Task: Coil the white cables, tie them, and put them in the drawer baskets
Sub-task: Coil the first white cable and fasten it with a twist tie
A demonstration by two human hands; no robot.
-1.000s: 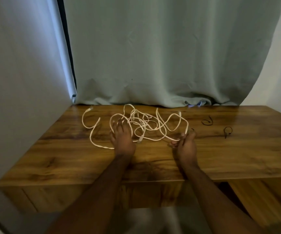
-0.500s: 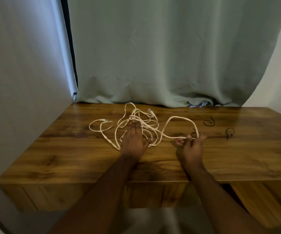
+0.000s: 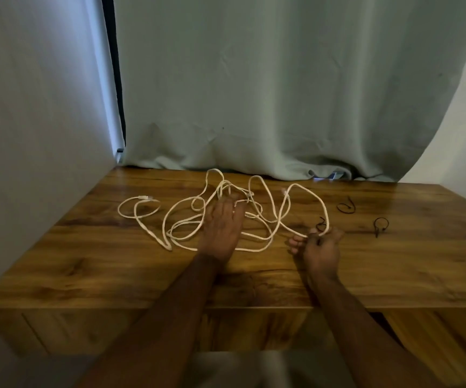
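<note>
Right hand grip: the right hand (image 3: 319,247) pinches one strand of the white cables (image 3: 226,217) between curled fingers, at the right end of the tangle, low over the tabletop (image 3: 394,264).
Left hand grip: the left hand (image 3: 222,226) lies flat, fingers straight, pressing on the middle of the tangle; it holds nothing in a curl.
Cables: loose loops spread out on the tabletop, running leftward from the right hand's grip, passing under the left palm, and ending in a small double loop well to the left of both hands. One arch of cable rises from the pinch and curves back toward the curtain (image 3: 282,93).
How many cables: probably more than one, since at least two plug ends seem to show, but the strands cross too much to count.
Ties: three small dark ties. The nearest tie (image 3: 321,224) lies just beyond the right hand's grip, touching or nearly touching the cable; a second tie (image 3: 346,207) and a third tie (image 3: 380,224) lie farther right of that grip, apart from the cables.
Done: nothing finished; no neat coil, no tie fastened.
Step in hand: by my reading, freeing one strand from the tangle.
Left to do: separate, coil, tie each cable, then stow them. The drawer baskets are out of view.
</note>
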